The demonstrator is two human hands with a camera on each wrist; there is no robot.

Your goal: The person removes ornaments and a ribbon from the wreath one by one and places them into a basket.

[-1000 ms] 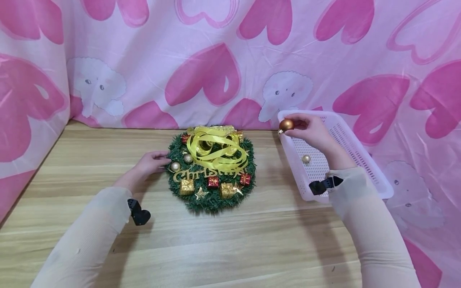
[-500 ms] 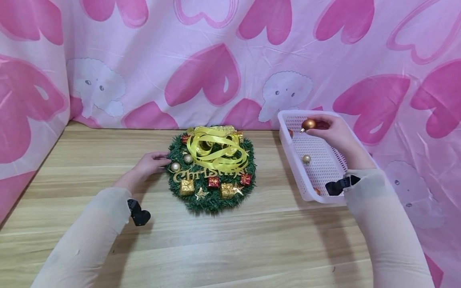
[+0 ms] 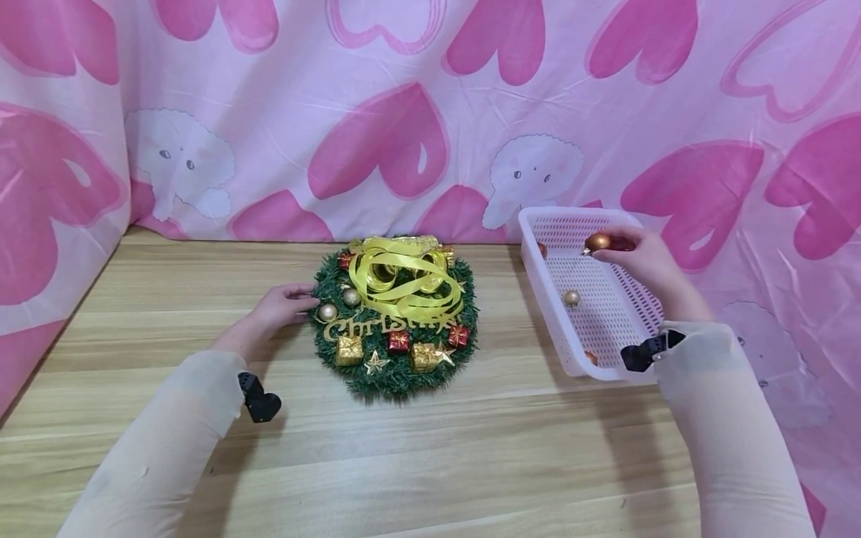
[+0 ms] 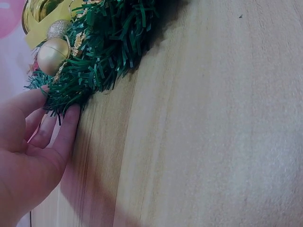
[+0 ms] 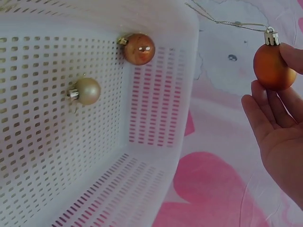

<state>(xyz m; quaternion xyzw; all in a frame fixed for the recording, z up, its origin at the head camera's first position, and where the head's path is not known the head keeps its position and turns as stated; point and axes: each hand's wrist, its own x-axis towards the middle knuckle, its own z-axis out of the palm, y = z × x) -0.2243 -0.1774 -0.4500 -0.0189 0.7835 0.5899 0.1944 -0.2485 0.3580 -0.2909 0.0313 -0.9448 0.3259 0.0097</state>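
The wreath (image 3: 393, 382) lies flat on the table (image 3: 403, 467), and at its left edge the fingers of the left hand (image 3: 279, 306) lightly pinch the greenery, probably to steady it. Well to the right of the wreath, the right hand (image 3: 639, 258) holds a matte copper bauble (image 5: 274, 68) between thumb and fingers; gripped by its round body, the bauble has its silver cap and cord loop (image 5: 236, 23) free, which seems sensible if the loop matters. Beneath that hand is the white basket (image 3: 548, 317), near enough to the wreath for an easy reach, I judge; its raised walls keep a pale gold bauble (image 5: 88, 91) and a shiny orange bauble (image 5: 139, 48) from rolling off. Another orange bauble (image 3: 591, 358) sits against the basket wall facing the wreath, largely cut off by the rim. Yellow ribbon (image 3: 410, 310) covers the wreath's middle and some of the gold lettering (image 3: 398, 323). Where the left fingers sink into the green, their tips are hard to make out, so that grip may be looser than it looks.
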